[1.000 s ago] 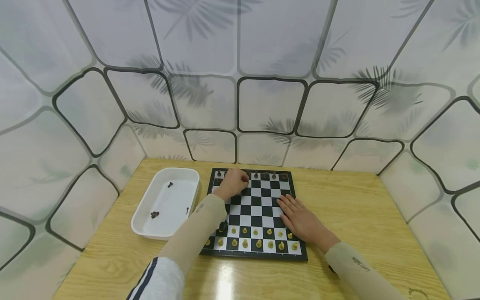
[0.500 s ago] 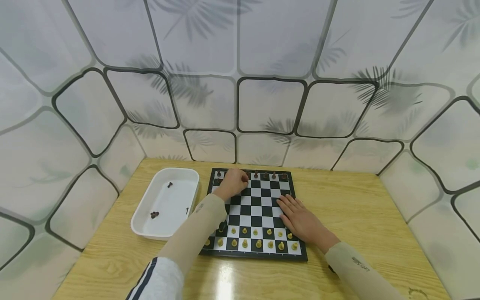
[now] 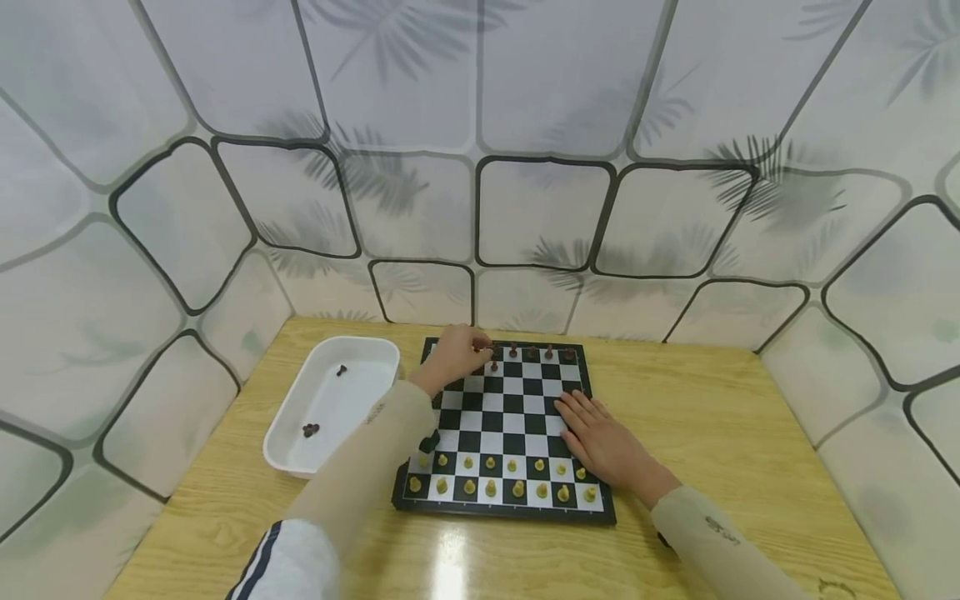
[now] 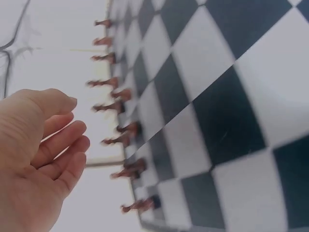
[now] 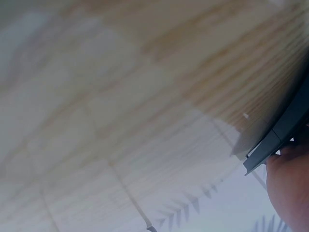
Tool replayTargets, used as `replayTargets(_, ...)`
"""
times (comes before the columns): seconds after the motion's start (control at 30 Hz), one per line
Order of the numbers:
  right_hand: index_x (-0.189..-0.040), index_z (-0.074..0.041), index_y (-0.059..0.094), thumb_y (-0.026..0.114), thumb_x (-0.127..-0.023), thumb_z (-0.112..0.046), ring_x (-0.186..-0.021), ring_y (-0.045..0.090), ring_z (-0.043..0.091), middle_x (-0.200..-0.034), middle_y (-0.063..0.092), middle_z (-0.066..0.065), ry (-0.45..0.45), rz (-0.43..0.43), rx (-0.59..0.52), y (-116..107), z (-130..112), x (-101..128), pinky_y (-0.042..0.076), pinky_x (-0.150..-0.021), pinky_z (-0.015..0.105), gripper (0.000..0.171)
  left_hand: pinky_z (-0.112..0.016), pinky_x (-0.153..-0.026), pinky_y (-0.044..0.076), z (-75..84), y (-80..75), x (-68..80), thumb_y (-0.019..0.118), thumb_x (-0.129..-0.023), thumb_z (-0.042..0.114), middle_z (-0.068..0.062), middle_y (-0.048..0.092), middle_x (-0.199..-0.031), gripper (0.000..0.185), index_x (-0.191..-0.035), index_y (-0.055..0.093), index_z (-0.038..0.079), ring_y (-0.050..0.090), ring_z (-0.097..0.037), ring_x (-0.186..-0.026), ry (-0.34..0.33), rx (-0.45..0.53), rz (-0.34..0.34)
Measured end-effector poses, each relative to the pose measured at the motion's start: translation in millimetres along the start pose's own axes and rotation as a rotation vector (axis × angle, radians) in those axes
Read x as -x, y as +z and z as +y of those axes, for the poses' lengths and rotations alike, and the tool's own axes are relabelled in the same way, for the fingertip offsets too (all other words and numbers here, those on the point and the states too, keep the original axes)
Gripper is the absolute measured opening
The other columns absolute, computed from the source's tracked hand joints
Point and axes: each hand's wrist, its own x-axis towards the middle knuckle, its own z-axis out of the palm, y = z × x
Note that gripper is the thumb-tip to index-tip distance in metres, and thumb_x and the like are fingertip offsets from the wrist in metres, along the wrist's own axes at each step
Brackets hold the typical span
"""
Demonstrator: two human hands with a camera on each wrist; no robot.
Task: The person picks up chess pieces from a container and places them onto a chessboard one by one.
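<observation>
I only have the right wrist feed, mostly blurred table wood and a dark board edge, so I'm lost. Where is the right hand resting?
Observer: The right hand lies flat, fingers straight, on the right side of the chessboard.
Operator: And the other hand?
Observer: The left hand is at the board's far left corner, by the row of dark pieces; whether it grips one is unclear.
Operator: Anything beside the board?
Observer: A white tray on its left, with a few dark pieces inside.
</observation>
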Motion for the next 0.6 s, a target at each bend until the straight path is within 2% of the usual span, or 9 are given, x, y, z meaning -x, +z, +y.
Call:
replayTargets(0.2, -0.161, -0.004, 0.041, 0.046, -0.112, -0.037, -0.159, 0.031, 0.037, -0.169, 0.039, 0.015, 0.002, -0.005, 0.001, 1, 0, 0, 0.030, -0.128, 0.054, 0.060, -0.046, -0.094, 0.061, -12.8, -33.4, 12.7, 0.067, -0.101, 0.015, -0.016, 0.078, -0.118, 0.026, -0.121, 0.077, 0.002, 0.074, -0.031, -0.108, 0.043, 0.029, 0.122)
replayTargets(0.47, -0.161, -0.003, 0.041, 0.047, -0.112, -0.037, -0.159, 0.032, 0.038, -0.168, 0.040, 0.016, -0.008, -0.001, -0.001, -1, -1, 0, 0.030, -0.128, 0.055, 0.060, -0.052, -0.093, 0.059, -46.8, -71.5, 39.4, 0.069, -0.101, 0.017, -0.018, 0.079, -0.111, 0.025, -0.118, 0.077, 0.000, 0.074, -0.035, -0.103, -0.017, 0.005, 0.226)
replayTargets(0.6, -0.160, -0.003, 0.042, 0.047, -0.111, -0.037, -0.158, 0.033, 0.038, -0.168, 0.040, 0.016, -0.005, -0.001, 0.000, -1, -2, 1, 0.031, -0.128, 0.055, 0.060, -0.054, -0.091, 0.059, -65.9, -87.2, 54.2, 0.067, -0.102, 0.015, -0.021, 0.079, -0.109, 0.025, -0.116, 0.077, -0.002, 0.074, -0.038, -0.101, -0.047, 0.006, 0.249)
